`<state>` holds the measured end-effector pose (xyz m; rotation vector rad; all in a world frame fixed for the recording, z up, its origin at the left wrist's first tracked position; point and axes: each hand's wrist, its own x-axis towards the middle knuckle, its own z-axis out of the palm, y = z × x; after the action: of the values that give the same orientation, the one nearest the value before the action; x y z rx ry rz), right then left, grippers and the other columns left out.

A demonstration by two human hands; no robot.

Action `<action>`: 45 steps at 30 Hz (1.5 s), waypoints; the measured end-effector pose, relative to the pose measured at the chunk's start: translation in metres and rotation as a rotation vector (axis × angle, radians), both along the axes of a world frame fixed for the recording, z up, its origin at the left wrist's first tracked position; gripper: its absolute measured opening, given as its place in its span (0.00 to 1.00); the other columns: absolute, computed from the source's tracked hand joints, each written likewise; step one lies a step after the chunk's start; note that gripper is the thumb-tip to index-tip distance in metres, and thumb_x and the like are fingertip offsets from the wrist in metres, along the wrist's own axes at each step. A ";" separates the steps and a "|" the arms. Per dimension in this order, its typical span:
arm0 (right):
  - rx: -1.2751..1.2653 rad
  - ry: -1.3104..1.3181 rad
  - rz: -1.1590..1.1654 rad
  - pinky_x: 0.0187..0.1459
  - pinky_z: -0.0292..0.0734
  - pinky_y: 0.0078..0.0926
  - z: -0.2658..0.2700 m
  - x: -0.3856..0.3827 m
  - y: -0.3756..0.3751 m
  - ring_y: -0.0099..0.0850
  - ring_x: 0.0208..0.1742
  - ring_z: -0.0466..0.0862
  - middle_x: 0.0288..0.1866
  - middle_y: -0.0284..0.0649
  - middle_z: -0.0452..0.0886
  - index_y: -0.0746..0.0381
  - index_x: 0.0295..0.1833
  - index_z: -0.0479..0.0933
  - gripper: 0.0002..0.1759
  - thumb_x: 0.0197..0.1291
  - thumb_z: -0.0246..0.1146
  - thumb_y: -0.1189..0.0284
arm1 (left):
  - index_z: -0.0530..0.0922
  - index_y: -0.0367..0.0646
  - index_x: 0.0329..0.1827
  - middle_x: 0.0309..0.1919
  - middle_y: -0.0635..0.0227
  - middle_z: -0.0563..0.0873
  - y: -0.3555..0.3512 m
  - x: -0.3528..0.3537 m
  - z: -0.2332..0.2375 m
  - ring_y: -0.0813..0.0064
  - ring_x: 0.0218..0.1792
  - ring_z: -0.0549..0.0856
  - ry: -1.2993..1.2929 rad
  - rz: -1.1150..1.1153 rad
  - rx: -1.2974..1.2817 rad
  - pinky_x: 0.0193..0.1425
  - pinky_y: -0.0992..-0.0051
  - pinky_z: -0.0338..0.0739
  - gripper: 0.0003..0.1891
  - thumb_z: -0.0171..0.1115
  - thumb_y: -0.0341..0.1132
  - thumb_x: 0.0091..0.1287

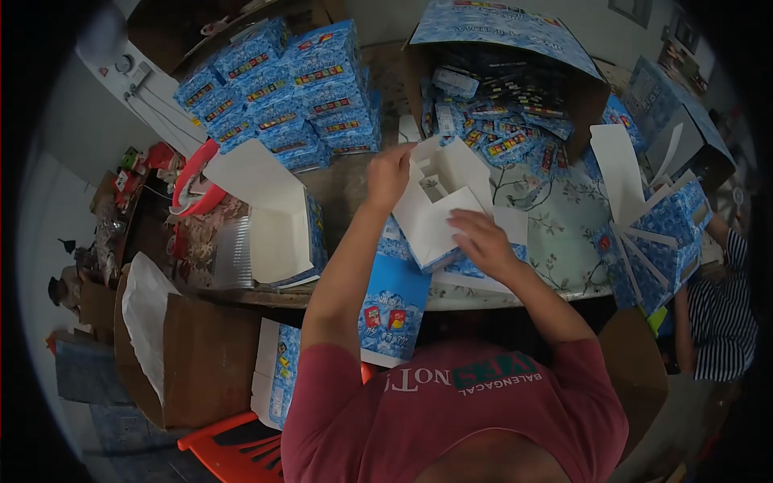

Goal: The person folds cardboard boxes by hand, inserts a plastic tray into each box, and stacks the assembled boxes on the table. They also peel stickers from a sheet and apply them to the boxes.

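A small carton (451,205), white inside and blue outside, stands tilted at the table's front edge with its top flaps up and white divider pieces inside. My left hand (389,175) pinches the carton's upper left flap. My right hand (485,244) lies on the near white flap, fingers stretched out. Under and in front of the carton are flat blue printed cardboard sheets (394,310), one hanging over the edge. Left of my left forearm stands another carton (278,237), lid raised and white inside.
Blue printed boxes (282,92) are stacked at the back left. A large carton (515,28) at the back spills small packets (507,145). Folded blue cartons (656,241) are right, near a person in a striped sleeve (729,322). A brown box (205,354) and red chair (233,451) are lower left.
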<state>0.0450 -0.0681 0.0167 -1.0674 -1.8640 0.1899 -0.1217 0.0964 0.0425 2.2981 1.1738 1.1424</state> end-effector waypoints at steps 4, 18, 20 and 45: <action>-0.085 0.598 -0.226 0.56 0.69 0.32 0.012 0.052 0.020 0.40 0.55 0.76 0.52 0.46 0.77 0.65 0.53 0.74 0.16 0.64 0.55 0.69 | 0.81 0.44 0.42 0.42 0.63 0.84 -0.040 -0.018 -0.015 0.62 0.48 0.81 0.076 -0.308 0.365 0.51 0.65 0.75 0.11 0.57 0.25 0.57; -0.606 -0.944 0.000 0.68 0.55 0.37 -0.007 -0.003 0.062 0.42 0.74 0.49 0.73 0.41 0.55 0.51 0.64 0.68 0.25 0.61 0.57 0.60 | 0.61 0.35 0.65 0.61 0.46 0.69 -0.073 -0.031 -0.108 0.54 0.61 0.71 -0.403 0.156 -0.300 0.62 0.66 0.65 0.28 0.56 0.38 0.64; -0.563 -0.523 0.108 0.65 0.59 0.35 -0.028 0.014 0.077 0.42 0.71 0.56 0.71 0.44 0.58 0.53 0.64 0.68 0.26 0.60 0.58 0.60 | 0.55 0.34 0.69 0.62 0.44 0.66 -0.075 -0.032 -0.104 0.55 0.61 0.70 -0.534 0.094 -0.440 0.62 0.66 0.65 0.33 0.55 0.40 0.65; -0.608 -0.116 -0.450 0.33 0.75 0.39 -0.095 0.061 0.011 0.44 0.32 0.82 0.29 0.46 0.82 0.57 0.47 0.76 0.14 0.56 0.61 0.64 | 0.65 0.37 0.62 0.57 0.47 0.72 -0.075 -0.060 -0.123 0.46 0.58 0.70 0.459 0.336 -0.426 0.57 0.55 0.69 0.34 0.67 0.40 0.53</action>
<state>0.1060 -0.0572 -0.0788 -1.9181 -1.6458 0.4539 -0.1814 0.0215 -0.0801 2.1244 1.8187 0.3846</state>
